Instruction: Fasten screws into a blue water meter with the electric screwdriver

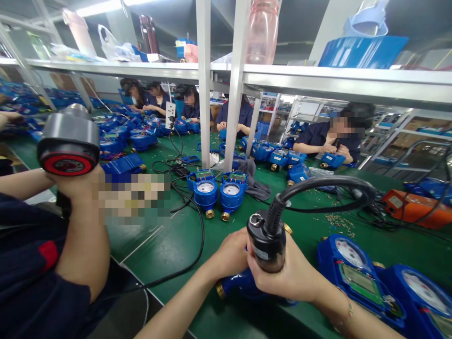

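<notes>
- My left hand (230,254) and my right hand (282,278) are both closed around the body of a black electric screwdriver (266,247), which stands nearly upright between them.
- Its cable (319,190) arcs up and away to the right from the tool's top, with nothing touching it along that arc.
- Under my hands lies a blue water meter (243,285), its brass end (221,290) poking out to the left; my hands hide where the tool's tip meets it, so I cannot tell.
- To the right, a pair of blue meters (356,278) sits just beside my right forearm, leaving little room on that side.
- Ahead, two more upright meters (219,193) stand well apart from my hands, with open green bench mat (169,249) between us.
- The bench's near edge (151,296) runs just under my left forearm.
- On my left, a co-worker's arm (79,235) in a dark sleeve raises a grey and red power tool (68,139), well apart from my left hand.
- A loose black cord (190,249) curves across the mat to my left.
</notes>
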{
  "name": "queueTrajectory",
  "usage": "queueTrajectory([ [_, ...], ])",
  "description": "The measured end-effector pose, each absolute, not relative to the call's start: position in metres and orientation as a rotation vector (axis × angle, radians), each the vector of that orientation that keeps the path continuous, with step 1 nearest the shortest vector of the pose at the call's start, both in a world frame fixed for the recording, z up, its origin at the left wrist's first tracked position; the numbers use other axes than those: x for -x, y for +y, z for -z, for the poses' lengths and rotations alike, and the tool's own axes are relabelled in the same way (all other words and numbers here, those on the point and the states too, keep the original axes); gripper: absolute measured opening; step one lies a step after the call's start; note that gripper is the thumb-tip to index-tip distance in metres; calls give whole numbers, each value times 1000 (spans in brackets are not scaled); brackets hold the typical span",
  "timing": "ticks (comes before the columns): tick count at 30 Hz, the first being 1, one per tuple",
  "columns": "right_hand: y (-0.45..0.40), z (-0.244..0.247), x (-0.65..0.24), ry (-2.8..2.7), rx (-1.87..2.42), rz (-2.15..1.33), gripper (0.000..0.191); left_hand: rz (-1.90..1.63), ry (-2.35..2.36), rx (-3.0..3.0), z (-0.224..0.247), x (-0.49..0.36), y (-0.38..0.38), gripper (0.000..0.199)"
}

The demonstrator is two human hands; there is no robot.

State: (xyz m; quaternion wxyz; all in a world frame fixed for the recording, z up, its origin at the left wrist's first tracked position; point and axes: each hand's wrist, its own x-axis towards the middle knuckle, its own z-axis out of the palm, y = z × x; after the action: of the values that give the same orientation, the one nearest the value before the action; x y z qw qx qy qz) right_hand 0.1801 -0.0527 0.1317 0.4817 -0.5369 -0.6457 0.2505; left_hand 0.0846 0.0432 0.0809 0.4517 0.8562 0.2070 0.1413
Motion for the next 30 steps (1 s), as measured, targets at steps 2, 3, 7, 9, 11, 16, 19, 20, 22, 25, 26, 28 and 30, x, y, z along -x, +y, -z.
queueTrajectory([
  [2, -52, -133, -181, -1565, 1304, -643, 17, -349, 475, -2120, -76, -85, 45, 27],
  [3, -52, -134, -181, -1551, 1300, -672, 17, -355, 455, -2120, -72, -86, 46, 28],
  [7, -52, -140, -182, -1512, 1318, -780, 14, -414, 389, -2099, -56, -89, 51, 27],
  [9, -53, -143, -182, -1503, 1335, -784, 12, -437, 373, -2089, -52, -91, 52, 25],
  [11, -52, -146, -182, -1496, 1344, -781, 11, -454, 368, -2087, -50, -91, 52, 23],
  [16, -51, -147, -183, -1496, 1364, -795, 11, -458, 371, -2098, -54, -89, 51, 23],
  [19, -51, -146, -183, -1485, 1390, -788, 12, -438, 383, -2118, -54, -90, 51, 21],
  [20, -51, -146, -184, -1485, 1394, -784, 12, -438, 387, -2118, -54, -90, 51, 20],
  [22, -51, -146, -184, -1481, 1405, -778, 12, -444, 380, -2106, -53, -90, 52, 19],
  [25, -50, -145, -183, -1486, 1426, -783, 12, -447, 366, -2094, -51, -91, 53, 19],
  [26, -50, -143, -183, -1491, 1433, -775, 12, -445, 371, -2100, -51, -91, 53, 19],
  [28, -51, -138, -183, -1503, 1435, -733, 13, -434, 395, -2130, -49, -91, 53, 19],
  [30, -53, -129, -184, -1467, 1460, -640, 14, -412, 405, -2171, -49, -91, 52, 21],
])
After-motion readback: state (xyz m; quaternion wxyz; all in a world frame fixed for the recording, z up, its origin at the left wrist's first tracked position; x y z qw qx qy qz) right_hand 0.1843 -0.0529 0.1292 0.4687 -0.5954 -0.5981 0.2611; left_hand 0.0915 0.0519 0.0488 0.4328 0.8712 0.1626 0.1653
